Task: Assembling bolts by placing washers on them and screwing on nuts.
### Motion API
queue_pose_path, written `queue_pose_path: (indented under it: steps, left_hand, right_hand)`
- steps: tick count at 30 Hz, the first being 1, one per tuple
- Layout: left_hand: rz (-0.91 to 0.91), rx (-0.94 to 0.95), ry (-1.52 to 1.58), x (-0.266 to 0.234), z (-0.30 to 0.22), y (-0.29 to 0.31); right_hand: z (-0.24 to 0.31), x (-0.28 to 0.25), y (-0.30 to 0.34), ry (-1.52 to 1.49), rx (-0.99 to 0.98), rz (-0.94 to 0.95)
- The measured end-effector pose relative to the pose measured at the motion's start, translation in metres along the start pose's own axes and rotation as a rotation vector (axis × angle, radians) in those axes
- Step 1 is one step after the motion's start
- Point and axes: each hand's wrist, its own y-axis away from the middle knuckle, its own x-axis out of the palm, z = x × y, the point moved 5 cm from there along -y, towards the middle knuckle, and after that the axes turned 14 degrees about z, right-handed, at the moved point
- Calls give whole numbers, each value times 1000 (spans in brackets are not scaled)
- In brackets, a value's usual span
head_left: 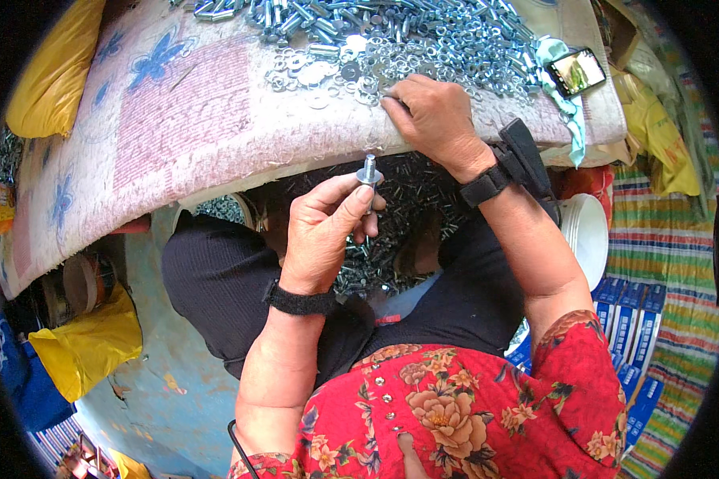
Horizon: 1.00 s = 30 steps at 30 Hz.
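My left hand [319, 227] is closed on a silver bolt [370, 164], pinched between thumb and fingers below the table edge. The bolt's threaded end points up, and a flat washer sits around its shank. My right hand [438, 120] rests at the table's near edge, its fingers curled down by the loose washers [315, 73]. Whatever those fingertips hold is hidden. Behind the washers spreads a heap of silver bolts [311, 20].
A worn patterned cloth covers the table [188, 140]. A phone [577, 72] lies on a pale blue rag [566, 108] at the right. Below, between my knees, is a dark heap of bolts [411, 188]. A white bucket [585, 239] and blue boxes [635, 319] stand at the right.
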Motion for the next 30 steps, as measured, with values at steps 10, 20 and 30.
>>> queue_pose_path:
  steps: [10,20,30]
  left_hand:
    - [43,3,-51,14,2,-1]
    - [65,142,-366,27,1,-2]
    - [-47,146,-262,18,2,-1]
  right_hand:
    - [49,-35,45,-360,-278,-199]
    - [31,-19,71,-1311,215,217]
    - [-6,-41,21,-599,-93,59]
